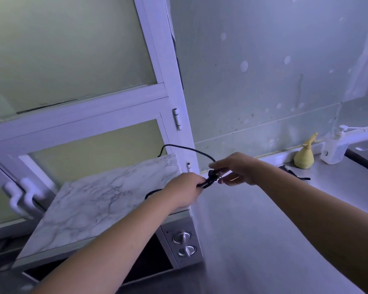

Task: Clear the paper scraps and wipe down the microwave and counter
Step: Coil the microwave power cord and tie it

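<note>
L hand (184, 193) curled tight round looped black power cord (208, 180). R hand (237, 168) half-closed, pinching the same cord. Both over right edge of marble-topped silver microwave (106, 209), which sits on grey counter (263, 240). Cord's far end hidden behind microwave; plug blurred.

White marble veined with grey tops the microwave (94, 209), its knobs (182, 237) silver; the cord (183, 147) is black, the knotted bag (303, 158) yellow, the window frame (164, 66) white

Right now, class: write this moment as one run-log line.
left hand: grips black cord | right hand: pinches same cord | place: over microwave back corner
</note>
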`<state>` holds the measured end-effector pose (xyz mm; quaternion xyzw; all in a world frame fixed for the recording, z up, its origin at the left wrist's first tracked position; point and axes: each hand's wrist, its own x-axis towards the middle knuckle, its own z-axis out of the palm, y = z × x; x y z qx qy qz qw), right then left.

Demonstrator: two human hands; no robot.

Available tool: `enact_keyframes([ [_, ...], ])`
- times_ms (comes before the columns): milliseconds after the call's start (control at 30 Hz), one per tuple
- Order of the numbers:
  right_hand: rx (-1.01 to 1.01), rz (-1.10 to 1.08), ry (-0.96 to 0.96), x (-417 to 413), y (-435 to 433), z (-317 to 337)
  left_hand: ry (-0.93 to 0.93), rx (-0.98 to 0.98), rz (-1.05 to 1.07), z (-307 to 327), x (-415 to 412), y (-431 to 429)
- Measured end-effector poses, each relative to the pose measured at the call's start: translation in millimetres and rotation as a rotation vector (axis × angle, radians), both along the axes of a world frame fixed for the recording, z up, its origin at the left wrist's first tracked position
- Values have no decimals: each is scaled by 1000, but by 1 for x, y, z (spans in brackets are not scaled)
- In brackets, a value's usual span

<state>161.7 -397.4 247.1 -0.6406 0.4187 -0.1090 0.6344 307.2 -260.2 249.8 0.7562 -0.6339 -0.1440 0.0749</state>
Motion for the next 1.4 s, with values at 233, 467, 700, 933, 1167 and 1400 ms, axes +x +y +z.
enact_keyframes([
  [233, 190, -140, -259, 15, -13, -23, -206, 47, -143, 16, 33, -32],
  [467, 369, -568, -477, 34, -20, -52, -308, -115, -158, -10, 48, -79],
  [700, 550, -690, -646, 33, -24, -72, -370, -432, -51, -47, 38, -84],
  [933, 699, -659, -744, 34, -20, -87, 648, -604, 629, -85, -21, -45],
  [1167, 714, -663, -821, 31, -12, -92, 1596, -199, 859, -57, -15, -83],
  [1400, 735, -670, -830, 36, 3, -94, 1631, -269, 796, -47, 7, -119],
])
